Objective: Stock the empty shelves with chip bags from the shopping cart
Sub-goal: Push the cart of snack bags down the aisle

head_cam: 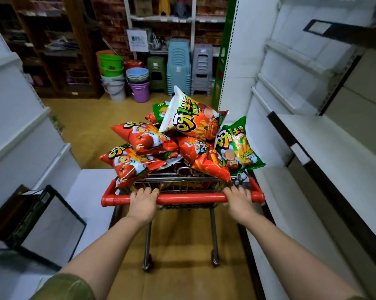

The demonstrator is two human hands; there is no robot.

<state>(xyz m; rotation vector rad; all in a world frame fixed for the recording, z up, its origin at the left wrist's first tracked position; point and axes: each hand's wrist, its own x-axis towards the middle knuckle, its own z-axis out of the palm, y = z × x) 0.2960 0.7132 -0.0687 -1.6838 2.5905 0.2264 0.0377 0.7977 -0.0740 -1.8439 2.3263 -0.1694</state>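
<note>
Head view shows glossy, puffed chip bags [182,144], mostly red, some green and one white-topped, heaped above the rim of the chrome wire shopping cart [182,183] at centre frame, with a green bag at 3 o'clock of the heap leaning over the side. At 6 o'clock of the heap, the left hand [143,202] and the right hand [239,200] each grip the smooth red plastic handle bar [191,199], fingers curled over its top. Flat white shelves [334,152] with raised front lips flank the cart at 3 and 9 o'clock, while stacked round plastic buckets [137,83] and ribbed stools [179,66] stand at 12 o'clock on the tan floor [85,131].
</note>
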